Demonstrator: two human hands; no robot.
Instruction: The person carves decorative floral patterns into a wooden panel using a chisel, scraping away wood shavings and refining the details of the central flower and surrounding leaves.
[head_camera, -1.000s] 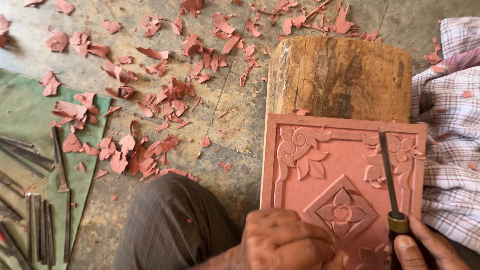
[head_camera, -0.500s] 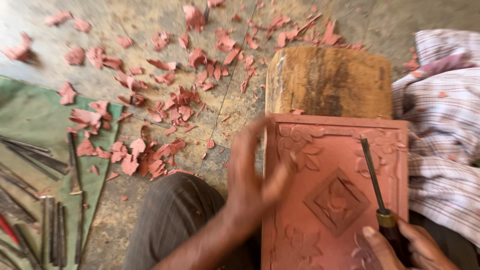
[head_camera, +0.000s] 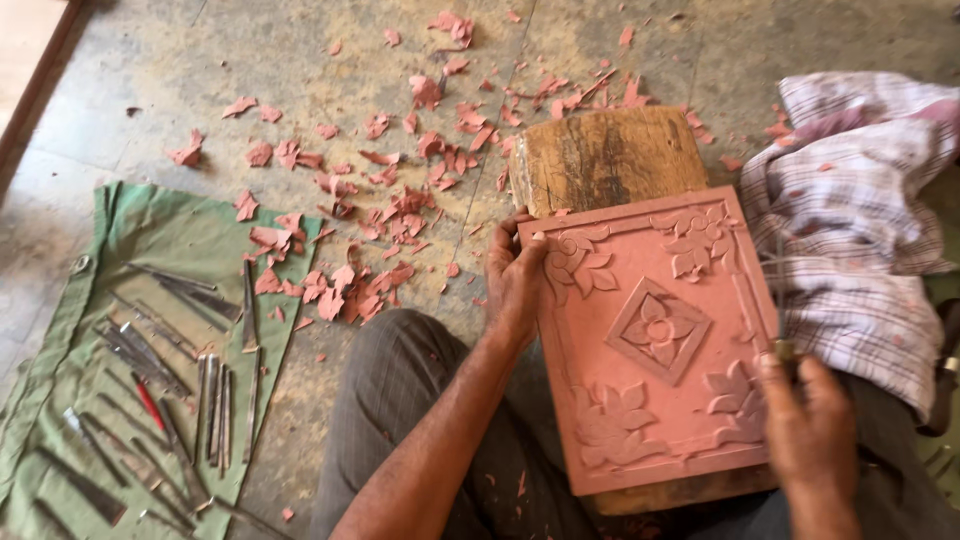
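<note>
A square reddish stone slab, carved with a central flower in a diamond and leaf motifs in the corners, rests on my lap with its far edge against a wooden block. My left hand grips the slab's upper left edge, fingers curled over the rim. My right hand sits at the slab's lower right edge, closed around a chisel. Only the chisel's brass collar shows above the fingers.
A green cloth on the left carries several metal chisels and gravers. Reddish stone chips litter the concrete floor beyond my knee. A checked cloth lies bunched to the right of the slab.
My left hand has swung from the slab's near edge up to its upper left edge. The chisel blade that lay across the slab's right side is now drawn back into my right hand.
</note>
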